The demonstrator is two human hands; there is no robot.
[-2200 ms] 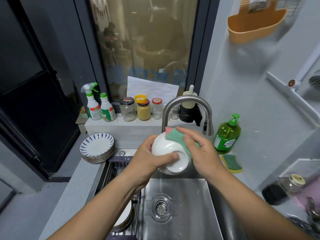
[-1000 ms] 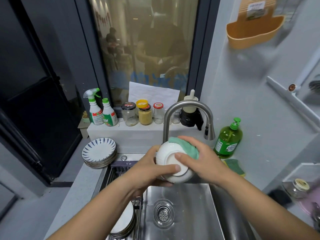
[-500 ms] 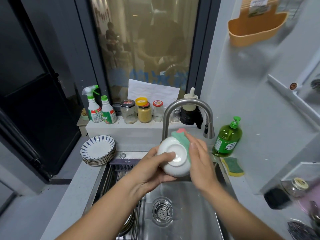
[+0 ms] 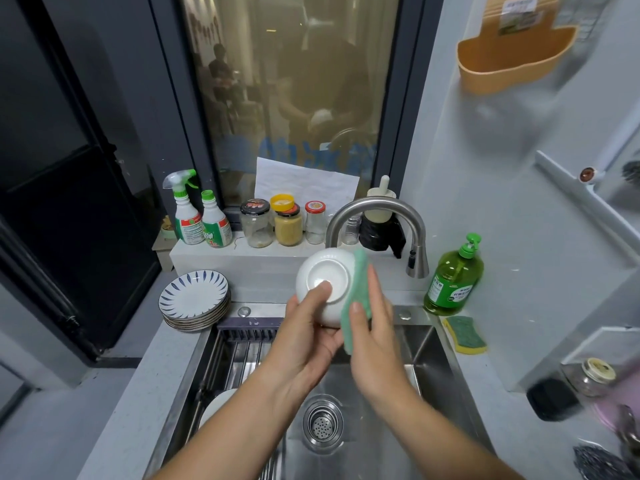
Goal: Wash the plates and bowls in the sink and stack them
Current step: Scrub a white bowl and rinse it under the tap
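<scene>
Over the steel sink my left hand grips a white bowl, its base turned toward me and my thumb on the foot ring. My right hand holds a green cloth against the bowl's right side, thumb on the cloth. A stack of blue-striped plates stands on the counter left of the sink. More white dishes lie on the rack in the sink's left part, partly hidden by my left arm.
The curved faucet arches just behind the bowl. A green soap bottle and a yellow-green sponge sit right of the sink. Spray bottles and jars line the back ledge. The drain lies below my wrists.
The bowl has risen and tipped so its base faces me more squarely. My right hand with the cloth has slid from the top of the bowl round to its right side.
</scene>
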